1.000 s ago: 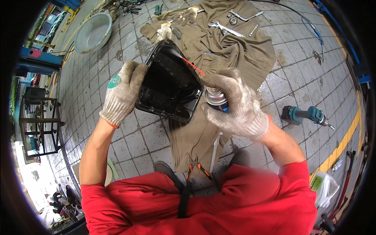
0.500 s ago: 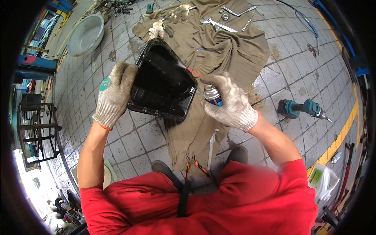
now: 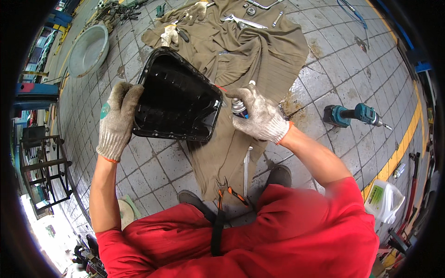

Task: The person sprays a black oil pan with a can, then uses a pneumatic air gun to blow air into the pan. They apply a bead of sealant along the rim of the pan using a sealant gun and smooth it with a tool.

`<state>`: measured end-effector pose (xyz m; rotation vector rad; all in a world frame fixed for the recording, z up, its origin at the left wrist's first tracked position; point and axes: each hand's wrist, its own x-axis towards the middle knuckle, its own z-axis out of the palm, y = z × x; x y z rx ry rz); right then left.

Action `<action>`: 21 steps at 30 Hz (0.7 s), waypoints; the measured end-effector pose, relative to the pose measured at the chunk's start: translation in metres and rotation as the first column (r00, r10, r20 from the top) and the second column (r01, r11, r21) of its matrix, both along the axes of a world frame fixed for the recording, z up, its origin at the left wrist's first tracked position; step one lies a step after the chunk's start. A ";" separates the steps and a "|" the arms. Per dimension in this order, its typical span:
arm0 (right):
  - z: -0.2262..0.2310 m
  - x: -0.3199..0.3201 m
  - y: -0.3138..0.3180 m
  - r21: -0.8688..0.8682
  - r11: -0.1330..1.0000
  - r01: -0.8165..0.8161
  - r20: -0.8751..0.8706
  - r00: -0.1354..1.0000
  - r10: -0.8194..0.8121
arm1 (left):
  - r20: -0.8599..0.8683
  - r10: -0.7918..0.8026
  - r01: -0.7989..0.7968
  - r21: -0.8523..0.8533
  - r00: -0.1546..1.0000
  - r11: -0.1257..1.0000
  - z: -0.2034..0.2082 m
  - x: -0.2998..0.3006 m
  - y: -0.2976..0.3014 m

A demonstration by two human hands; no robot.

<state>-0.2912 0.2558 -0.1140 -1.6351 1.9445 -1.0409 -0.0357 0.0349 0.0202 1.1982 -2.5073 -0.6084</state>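
A black oil pan (image 3: 178, 99) is held up in front of me, tilted so that its hollow inside faces me. My left hand (image 3: 119, 111), in a knitted work glove, is closed on its left rim. In my gloved right hand (image 3: 261, 113) is a spray can (image 3: 239, 107), with fingers wrapped round it and one on top. A thin red straw (image 3: 219, 87) runs from the can's nozzle toward the pan's right rim. Part of the can is hidden by the glove.
A brown cloth (image 3: 273, 60) covers the tiles, bearing wrenches (image 3: 244, 21) and spare gloves (image 3: 170, 34). Orange-handled pliers (image 3: 225, 191) lie between my feet. A cordless drill (image 3: 354, 116) stands at right, a plastic jug (image 3: 384, 201) beyond it. At far left sits a grey basin (image 3: 89, 51).
The pan and both hands have shifted left in the picture, as has the background. The pan shows its inside a little more squarely. Both hands keep their hold.
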 end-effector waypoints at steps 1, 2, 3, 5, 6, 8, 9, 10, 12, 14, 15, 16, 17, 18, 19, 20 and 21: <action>-0.001 0.000 0.000 -0.011 1.000 0.000 0.004 1.000 0.000 | -0.016 0.058 -0.057 0.040 0.998 0.998 -0.002 0.001 -0.001; -0.002 0.001 0.001 -0.022 1.000 0.000 0.007 1.000 0.001 | -0.028 0.062 -0.060 0.041 0.998 0.997 -0.002 0.000 0.000; 0.001 0.000 0.002 -0.044 0.999 -0.008 0.014 1.000 0.009 | -0.041 0.061 -0.059 0.046 0.997 0.997 -0.001 -0.003 0.000; -0.019 -0.001 0.003 0.016 1.000 0.019 -0.004 1.000 -0.019 | -0.017 0.099 -0.098 0.054 0.995 0.994 0.002 -0.007 0.006; -0.024 -0.002 0.000 0.037 0.999 0.026 -0.016 1.000 -0.025 | -0.035 0.089 -0.088 0.027 0.995 0.996 0.002 -0.006 0.007; -0.027 -0.004 0.000 -0.007 1.000 0.008 0.027 1.000 -0.007 | -0.072 0.068 -0.071 -0.027 0.995 0.997 0.000 -0.001 0.005; -0.022 0.000 0.000 -0.039 0.999 -0.002 0.031 1.000 0.003 | -0.061 0.061 -0.063 -0.025 0.996 0.998 -0.003 0.006 -0.002; -0.020 0.002 -0.001 -0.072 0.997 -0.012 0.034 0.999 0.015 | -0.058 0.063 -0.065 -0.024 0.996 0.998 -0.006 0.010 -0.005; -0.027 -0.001 -0.001 0.019 1.000 0.001 0.036 0.999 -0.002 | -0.048 0.067 -0.069 -0.027 0.997 0.997 -0.006 0.012 -0.006; -0.039 -0.006 0.002 0.015 1.000 0.006 0.022 1.000 -0.007 | -0.053 0.045 -0.046 -0.030 0.998 0.998 -0.006 0.014 -0.011; -0.035 -0.003 0.004 0.042 0.999 0.002 0.022 1.000 -0.003 | -0.048 0.034 -0.036 -0.027 0.998 0.999 -0.006 0.018 -0.013; -0.040 -0.001 0.004 0.047 0.999 0.001 0.030 1.000 -0.003 | -0.032 0.013 -0.014 -0.046 0.999 0.999 -0.006 0.023 -0.014; -0.049 0.000 0.003 0.053 0.999 0.001 0.038 0.999 -0.003 | -0.017 -0.009 0.008 -0.065 1.000 0.998 -0.007 0.030 -0.015; -0.050 0.000 0.002 0.056 0.998 0.003 0.037 0.999 -0.005 | -0.024 0.017 -0.018 -0.050 1.000 0.999 -0.006 0.029 -0.014; -0.048 0.000 0.002 0.097 0.995 0.005 0.046 0.999 -0.010 | -0.037 0.043 -0.044 -0.039 0.998 0.998 -0.006 0.028 -0.014; -0.045 -0.001 0.002 0.108 0.994 -0.001 0.036 0.999 -0.003 | -0.022 0.007 -0.008 -0.061 1.000 0.998 -0.008 0.030 -0.018; -0.037 0.000 0.000 0.118 0.993 -0.009 0.031 1.000 0.005 | -0.001 -0.028 0.028 -0.084 1.000 0.996 -0.009 0.036 -0.023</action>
